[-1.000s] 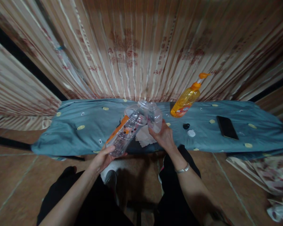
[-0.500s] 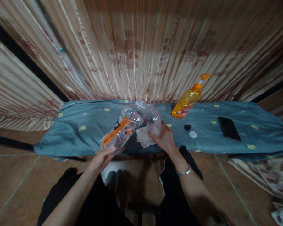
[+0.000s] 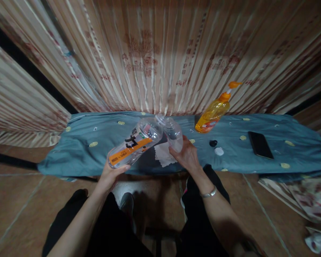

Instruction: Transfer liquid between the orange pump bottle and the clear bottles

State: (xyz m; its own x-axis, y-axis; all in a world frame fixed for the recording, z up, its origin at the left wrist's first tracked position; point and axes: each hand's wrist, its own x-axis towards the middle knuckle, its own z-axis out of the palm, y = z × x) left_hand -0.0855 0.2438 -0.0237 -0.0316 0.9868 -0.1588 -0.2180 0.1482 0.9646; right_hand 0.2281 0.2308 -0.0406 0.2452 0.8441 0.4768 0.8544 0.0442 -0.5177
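My left hand [image 3: 113, 174] is closed around the base of a clear plastic bottle [image 3: 135, 142] with an orange label, tilted so its neck points up and right. In my right hand [image 3: 186, 153] is a smaller clear piece, a cut-off bottle top or small bottle [image 3: 173, 134]; I cannot tell which. Its upper end meets the mouth of the labelled bottle, above the cloth-covered surface. Below the two lies a white paper or cloth piece [image 3: 164, 155] on a dark flat patch. My right fingers are partly hidden behind the clear plastic.
A pump bottle [image 3: 212, 116] of yellow liquid stands at the back right. A black cap [image 3: 213, 143], a white cap [image 3: 218, 151] and a black phone [image 3: 260, 145] lie on the blue cloth [image 3: 96, 125]. A pleated curtain [image 3: 163, 53] hangs behind.
The labelled bottle has tipped further over toward horizontal, its base moving left with my left hand and its label turning more into view. My right hand has barely moved.
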